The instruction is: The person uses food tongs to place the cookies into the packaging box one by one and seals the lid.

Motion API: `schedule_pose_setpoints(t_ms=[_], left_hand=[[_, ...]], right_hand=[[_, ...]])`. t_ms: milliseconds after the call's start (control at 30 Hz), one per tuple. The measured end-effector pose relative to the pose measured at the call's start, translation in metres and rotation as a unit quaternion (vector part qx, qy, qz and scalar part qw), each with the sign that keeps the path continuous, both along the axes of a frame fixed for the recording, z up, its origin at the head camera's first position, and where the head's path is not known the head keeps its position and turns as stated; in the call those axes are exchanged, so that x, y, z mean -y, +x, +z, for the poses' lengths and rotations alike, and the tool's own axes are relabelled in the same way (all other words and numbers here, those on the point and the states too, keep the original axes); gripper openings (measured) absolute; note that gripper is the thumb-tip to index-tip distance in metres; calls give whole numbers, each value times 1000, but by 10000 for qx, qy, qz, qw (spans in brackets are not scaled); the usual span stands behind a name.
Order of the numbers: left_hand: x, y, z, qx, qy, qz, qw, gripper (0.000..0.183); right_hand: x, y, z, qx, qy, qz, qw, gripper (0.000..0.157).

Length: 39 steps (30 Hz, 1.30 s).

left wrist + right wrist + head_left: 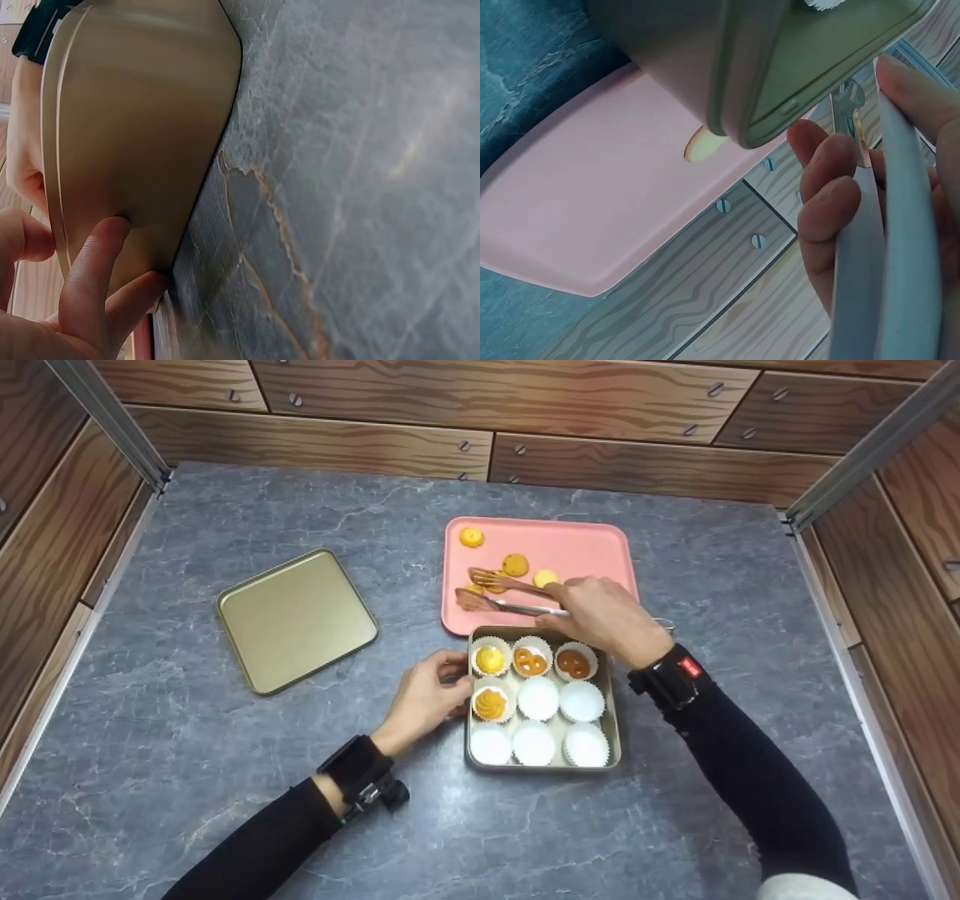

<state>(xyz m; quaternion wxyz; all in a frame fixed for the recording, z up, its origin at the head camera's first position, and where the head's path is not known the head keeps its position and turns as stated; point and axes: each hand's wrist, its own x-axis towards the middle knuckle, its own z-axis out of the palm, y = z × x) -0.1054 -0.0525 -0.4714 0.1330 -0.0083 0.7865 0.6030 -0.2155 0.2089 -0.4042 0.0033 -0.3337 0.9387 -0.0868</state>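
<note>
Right hand [611,615] gripping tongs [526,586], pink tray [589,546], tin [544,767]

No text, label, brand or number can be read with certainty in any of the three views. The one mark that looks like a sign or display is a small bright red patch [691,667] with paler marks in it, on the black device [664,681] strapped round the person's right wrist, seen in the head view; those marks are too small and blurred to tell whether they are digits, letters or a symbol.
</note>
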Motion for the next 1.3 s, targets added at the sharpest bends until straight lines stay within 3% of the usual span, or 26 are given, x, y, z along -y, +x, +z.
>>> schedule_pose_setpoints(t_ms=[167, 600, 933, 1300], left_hand=[[0, 0, 0, -73, -51, 7, 10000, 43], [0, 0, -1, -249, -123, 52, 9996, 43], [-1, 0, -1, -67, 54, 10, 10000, 44], [0, 0, -1, -52, 143, 51, 9999, 42]], right_hand=[[-3, 2, 3, -61, -74, 12, 10000, 35], [-2, -7, 4, 204, 481, -166, 9985, 43], [-1, -4, -1, 236, 347, -188, 9989, 36], [-12, 1, -1, -31, 120, -79, 9999, 35]])
